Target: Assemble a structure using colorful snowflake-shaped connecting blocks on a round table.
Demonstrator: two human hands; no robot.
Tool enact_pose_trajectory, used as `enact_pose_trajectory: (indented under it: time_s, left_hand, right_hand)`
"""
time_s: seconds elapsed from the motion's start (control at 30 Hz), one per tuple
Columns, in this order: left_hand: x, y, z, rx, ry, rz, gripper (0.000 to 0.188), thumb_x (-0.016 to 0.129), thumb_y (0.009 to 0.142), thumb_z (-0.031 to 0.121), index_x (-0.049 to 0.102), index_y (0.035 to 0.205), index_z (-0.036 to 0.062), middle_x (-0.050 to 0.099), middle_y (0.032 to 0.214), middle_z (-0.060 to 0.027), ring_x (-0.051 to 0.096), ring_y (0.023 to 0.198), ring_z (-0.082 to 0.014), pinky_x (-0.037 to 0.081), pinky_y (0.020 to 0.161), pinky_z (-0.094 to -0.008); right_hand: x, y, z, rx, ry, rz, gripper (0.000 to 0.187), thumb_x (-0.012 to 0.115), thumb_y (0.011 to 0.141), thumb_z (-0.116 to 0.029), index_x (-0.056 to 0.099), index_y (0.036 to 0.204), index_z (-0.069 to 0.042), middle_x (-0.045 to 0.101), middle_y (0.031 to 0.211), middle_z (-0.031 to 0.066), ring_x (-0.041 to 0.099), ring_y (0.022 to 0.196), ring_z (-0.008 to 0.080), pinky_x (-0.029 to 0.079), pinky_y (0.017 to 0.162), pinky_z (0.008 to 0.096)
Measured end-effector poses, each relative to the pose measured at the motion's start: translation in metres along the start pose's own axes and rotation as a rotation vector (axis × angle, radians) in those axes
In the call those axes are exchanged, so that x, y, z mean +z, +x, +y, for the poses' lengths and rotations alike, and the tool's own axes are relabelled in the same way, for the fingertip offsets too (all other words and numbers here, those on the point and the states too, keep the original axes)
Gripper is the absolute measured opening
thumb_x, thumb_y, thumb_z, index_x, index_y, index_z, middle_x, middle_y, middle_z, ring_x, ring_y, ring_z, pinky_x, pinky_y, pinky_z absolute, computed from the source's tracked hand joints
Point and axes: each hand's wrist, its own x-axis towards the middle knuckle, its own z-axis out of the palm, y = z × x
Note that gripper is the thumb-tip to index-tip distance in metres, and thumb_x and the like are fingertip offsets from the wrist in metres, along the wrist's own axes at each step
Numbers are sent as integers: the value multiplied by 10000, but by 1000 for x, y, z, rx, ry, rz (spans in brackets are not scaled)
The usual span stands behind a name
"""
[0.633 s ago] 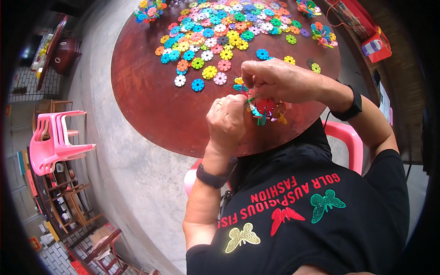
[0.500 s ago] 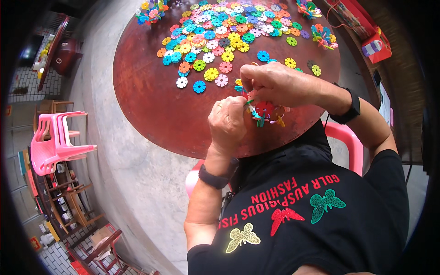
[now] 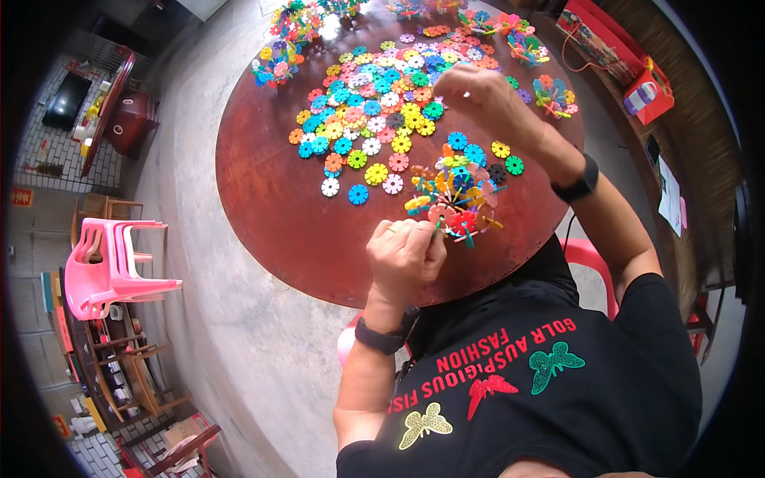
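My left hand (image 3: 406, 255) is closed at the near part of the round table, its thumb and fingertips gripping the edge of a cluster of interlocking discs (image 3: 454, 195). The cluster is rounded, built of orange, yellow, red, blue and green notched discs slotted together at angles. My right hand (image 3: 490, 99) is raised over the right side of a loose pile of notched plastic discs (image 3: 374, 103). Its fingers are loosely bent and apart, and I see no disc held in them. A pink disc (image 3: 441, 213) sits in the cluster beside my left fingertips.
Finished-looking disc clusters stand along the far rim, among them one at the left (image 3: 276, 64) and one at the right (image 3: 555, 95). The brown table (image 3: 271, 215) has a curved near edge. Stacked pink chairs (image 3: 103, 267) stand at left; a red box (image 3: 649, 95) lies at right.
My right hand has left the cluster and moved away over the pile. My left hand stays on the cluster, which now shows more fully. The view has shifted, bringing more of the far table in.
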Motion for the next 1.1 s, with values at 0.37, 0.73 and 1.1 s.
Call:
enact_pose_trajectory:
  time_s: [0.37, 0.73, 1.1]
  left_hand:
    - [3, 4, -13, -252, -102, 168, 279, 700, 805, 180, 611, 1017, 20, 612, 905, -129, 602, 900, -292, 475, 778, -382]
    - [7, 1, -11, -215, 7, 89, 118, 732, 772, 71, 643, 850, 73, 636, 768, -52, 595, 709, -234, 431, 707, -351]
    - [9, -2, -7, -197, -17, 69, 120, 701, 728, 21, 605, 778, 72, 599, 695, -44, 564, 622, -228, 431, 663, -348]
  right_hand:
    - [33, -19, 125, 306, -388, -139, 252, 654, 894, -239, 650, 1096, -89, 620, 1115, 176, 611, 1028, 372, 498, 864, 485]
    - [26, -22, 124, 380, -435, -287, 246, 683, 825, -190, 605, 1018, -61, 638, 1025, 158, 623, 993, 349, 496, 812, 465]
    - [-13, -14, 29, 505, 173, -305, 127, 680, 835, -65, 571, 838, -1, 515, 644, 13, 529, 643, 89, 439, 590, 280]
